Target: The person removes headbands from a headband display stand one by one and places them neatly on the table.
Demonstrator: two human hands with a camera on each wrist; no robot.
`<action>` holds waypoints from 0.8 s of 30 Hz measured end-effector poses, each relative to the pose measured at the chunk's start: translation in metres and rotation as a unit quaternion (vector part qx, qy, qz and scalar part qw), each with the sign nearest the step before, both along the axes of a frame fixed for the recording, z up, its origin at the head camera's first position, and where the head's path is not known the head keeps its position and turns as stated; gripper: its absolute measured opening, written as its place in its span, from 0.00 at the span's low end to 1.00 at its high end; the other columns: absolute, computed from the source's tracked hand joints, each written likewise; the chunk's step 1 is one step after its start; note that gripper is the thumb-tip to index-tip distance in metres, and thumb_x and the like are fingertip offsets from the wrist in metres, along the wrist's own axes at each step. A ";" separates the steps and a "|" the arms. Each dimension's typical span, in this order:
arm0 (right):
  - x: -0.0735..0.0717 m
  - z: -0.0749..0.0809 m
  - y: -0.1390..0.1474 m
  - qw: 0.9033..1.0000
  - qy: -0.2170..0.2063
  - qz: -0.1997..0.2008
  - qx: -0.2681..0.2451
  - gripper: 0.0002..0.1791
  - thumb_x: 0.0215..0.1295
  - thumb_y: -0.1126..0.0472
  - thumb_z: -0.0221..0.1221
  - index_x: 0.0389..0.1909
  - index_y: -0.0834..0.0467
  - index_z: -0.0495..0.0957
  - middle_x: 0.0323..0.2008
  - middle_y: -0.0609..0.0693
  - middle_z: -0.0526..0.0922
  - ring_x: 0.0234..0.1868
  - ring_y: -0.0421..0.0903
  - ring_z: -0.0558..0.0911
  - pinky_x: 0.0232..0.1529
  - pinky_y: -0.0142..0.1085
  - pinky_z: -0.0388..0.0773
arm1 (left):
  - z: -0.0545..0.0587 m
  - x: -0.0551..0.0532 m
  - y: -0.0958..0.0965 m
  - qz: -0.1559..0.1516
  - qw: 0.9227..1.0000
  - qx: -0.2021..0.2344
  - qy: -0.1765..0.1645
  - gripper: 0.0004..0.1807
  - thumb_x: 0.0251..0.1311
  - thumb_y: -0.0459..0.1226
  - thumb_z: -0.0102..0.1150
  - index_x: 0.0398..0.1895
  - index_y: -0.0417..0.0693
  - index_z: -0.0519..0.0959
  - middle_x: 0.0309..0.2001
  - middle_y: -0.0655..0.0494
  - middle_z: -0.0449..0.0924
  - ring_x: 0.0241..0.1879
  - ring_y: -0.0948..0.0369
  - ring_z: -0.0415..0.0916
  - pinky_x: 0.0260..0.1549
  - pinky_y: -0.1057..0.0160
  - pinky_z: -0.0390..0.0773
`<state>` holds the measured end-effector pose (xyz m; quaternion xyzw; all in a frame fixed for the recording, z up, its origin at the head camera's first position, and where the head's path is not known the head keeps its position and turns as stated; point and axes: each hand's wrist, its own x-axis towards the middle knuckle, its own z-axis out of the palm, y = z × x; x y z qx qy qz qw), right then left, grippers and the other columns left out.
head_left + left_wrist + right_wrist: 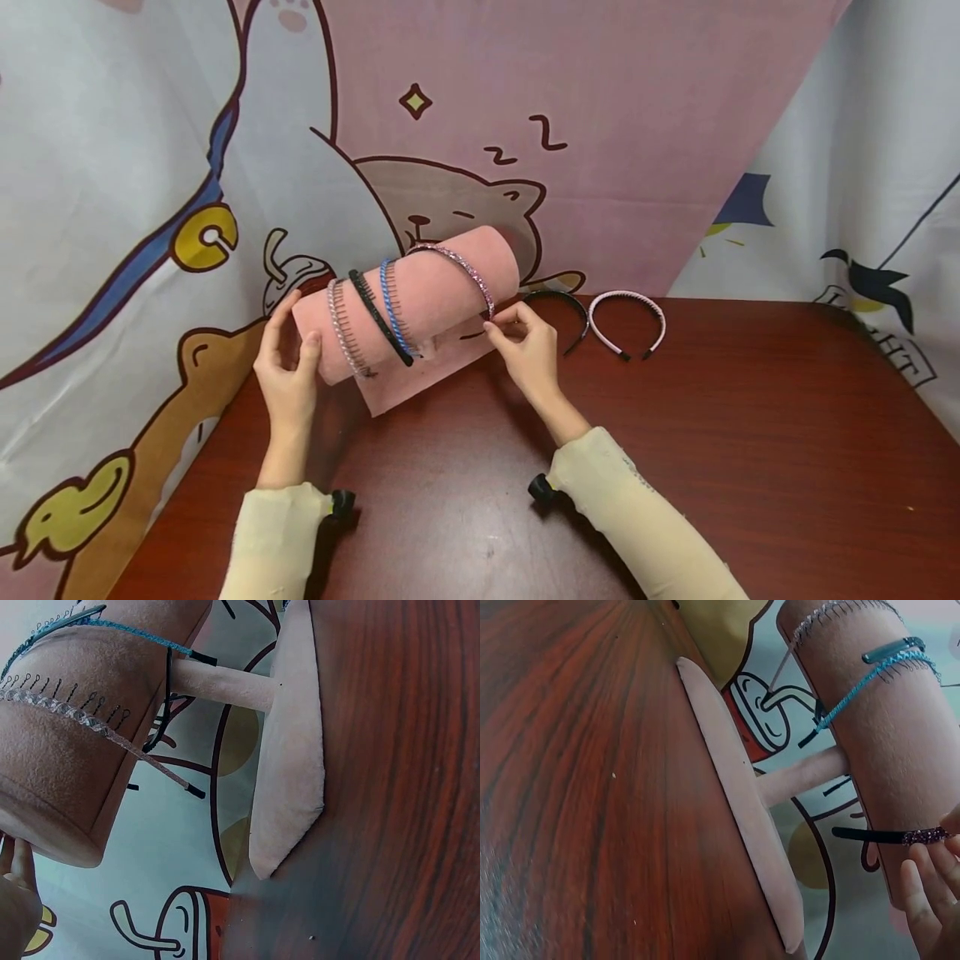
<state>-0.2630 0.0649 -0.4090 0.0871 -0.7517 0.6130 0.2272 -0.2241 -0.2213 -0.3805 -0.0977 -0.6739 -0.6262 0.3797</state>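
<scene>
Pink stand [442, 300]: four headbands [388, 308] on; black headband [583, 313], white headband [628, 294] apparently left on worktop [720, 442].
Left hand [288, 379], half-curled, grips stand's end; right hand [531, 352] pinches glittery headband [470, 268].

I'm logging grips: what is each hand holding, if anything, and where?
Right hand: glittery headband, pinched near one end. Left hand: pink roll, held at its left end.

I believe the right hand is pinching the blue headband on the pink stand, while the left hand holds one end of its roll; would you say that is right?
Not quite: the right hand is pinching the glittery pink headband, not the blue one, as the head view shows. The rest stands.
</scene>
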 end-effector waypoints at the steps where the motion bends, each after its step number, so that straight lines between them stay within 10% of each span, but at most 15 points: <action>1: -0.001 0.000 0.002 1.000 -0.002 -0.002 -0.003 0.06 0.59 0.66 0.67 0.32 0.64 0.80 0.33 0.59 0.88 0.35 0.46 0.88 0.34 0.23 0.82 | 0.000 0.000 0.000 0.000 1.000 -0.001 0.000 0.28 0.62 0.31 0.60 0.67 0.39 0.72 0.64 0.55 0.78 0.65 0.62 0.72 0.64 0.72 0.70; 15: -0.009 0.006 0.020 0.999 -0.018 -0.042 0.001 0.08 0.59 0.65 0.68 0.34 0.66 0.82 0.37 0.62 0.88 0.39 0.53 0.87 0.33 0.17 0.74 | -0.006 -0.005 -0.004 -0.007 1.000 0.007 0.013 0.28 0.61 0.30 0.60 0.67 0.35 0.71 0.65 0.43 0.75 0.65 0.61 0.72 0.63 0.73 0.71; 24: -0.013 0.004 0.032 0.999 -0.004 -0.049 0.001 0.07 0.59 0.64 0.68 0.33 0.63 0.82 0.32 0.61 0.87 0.27 0.27 0.81 0.31 0.21 0.76 | -0.007 -0.006 -0.005 0.001 1.000 -0.006 0.005 0.29 0.61 0.31 0.60 0.67 0.40 0.72 0.65 0.50 0.76 0.65 0.61 0.72 0.63 0.72 0.71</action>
